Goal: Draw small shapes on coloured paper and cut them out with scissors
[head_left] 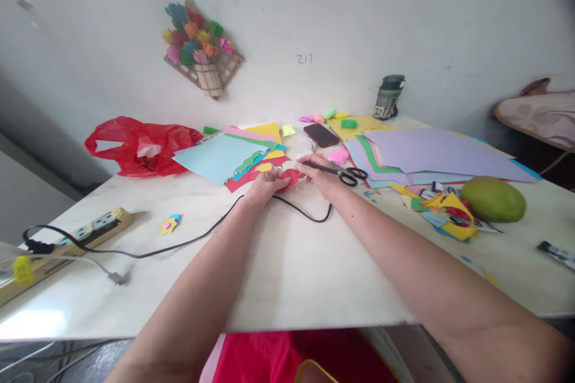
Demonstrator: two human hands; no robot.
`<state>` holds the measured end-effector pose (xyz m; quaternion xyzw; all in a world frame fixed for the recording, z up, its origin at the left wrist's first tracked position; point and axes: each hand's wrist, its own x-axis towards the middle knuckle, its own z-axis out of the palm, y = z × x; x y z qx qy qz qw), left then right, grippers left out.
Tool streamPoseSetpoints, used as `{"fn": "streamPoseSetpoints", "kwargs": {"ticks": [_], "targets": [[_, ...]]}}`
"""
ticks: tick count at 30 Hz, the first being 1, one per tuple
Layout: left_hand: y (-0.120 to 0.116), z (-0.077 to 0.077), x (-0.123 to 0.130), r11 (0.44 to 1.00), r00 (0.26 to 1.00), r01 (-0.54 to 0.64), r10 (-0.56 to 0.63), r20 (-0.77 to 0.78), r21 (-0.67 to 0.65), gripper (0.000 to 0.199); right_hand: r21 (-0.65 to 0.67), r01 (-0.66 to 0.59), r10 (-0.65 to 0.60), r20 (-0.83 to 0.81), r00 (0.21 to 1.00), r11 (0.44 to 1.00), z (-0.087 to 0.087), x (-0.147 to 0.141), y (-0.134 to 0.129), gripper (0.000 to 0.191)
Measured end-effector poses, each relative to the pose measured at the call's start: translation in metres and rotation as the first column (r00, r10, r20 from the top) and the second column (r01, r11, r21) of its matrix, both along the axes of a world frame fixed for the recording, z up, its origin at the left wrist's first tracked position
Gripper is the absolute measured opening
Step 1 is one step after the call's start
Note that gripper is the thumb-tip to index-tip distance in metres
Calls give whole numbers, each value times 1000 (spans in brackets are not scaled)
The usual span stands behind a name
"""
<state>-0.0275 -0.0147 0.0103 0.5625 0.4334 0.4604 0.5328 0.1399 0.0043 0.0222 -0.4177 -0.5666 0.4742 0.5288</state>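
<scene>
My left hand [266,184] is closed, its thumb and fingers pinching a small rounded piece of red paper [291,178]. The fingertips of my right hand [320,176] meet the paper's other side, also closed. Black-handled scissors [335,172] lie across the right hand, blades toward the left and finger loops out to the right; they seem tucked between its fingers. Just beyond the hands are a larger red sheet [245,180] and cut strips of green wavy paper [251,161]. A pink lump [338,157] sits behind the right hand.
Coloured sheets [431,152] spread at right, with paper scraps [442,209] and a green mango [493,199] nearby. A phone [321,135] and bottle [389,97] stand farther back. At left are a red bag [144,146], a power strip [94,228] and a black cable [179,244].
</scene>
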Motion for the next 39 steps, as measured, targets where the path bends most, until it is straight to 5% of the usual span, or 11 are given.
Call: {"fn": "streamPoseSetpoints", "kwargs": {"ticks": [12,20,27,33,39], "targets": [[9,-11,3,970,972,-233,234,-12,68,45,53,-11,4,135,991,999,-14,0,11,16],[11,-15,1,964,958,-210,236,-164,160,35,-52,99,-98,29,995,994,-2,2,6,15],[11,-9,2,930,842,-245,344,-416,273,25,59,77,-79,23,997,995,-4,5,9,9],[8,-4,4,899,744,-254,416,-522,356,13,168,94,-129,216,968,981,-9,7,13,31],[8,-7,8,839,629,-190,502,-593,510,16,80,77,-93,212,973,994,-7,6,12,9]]}}
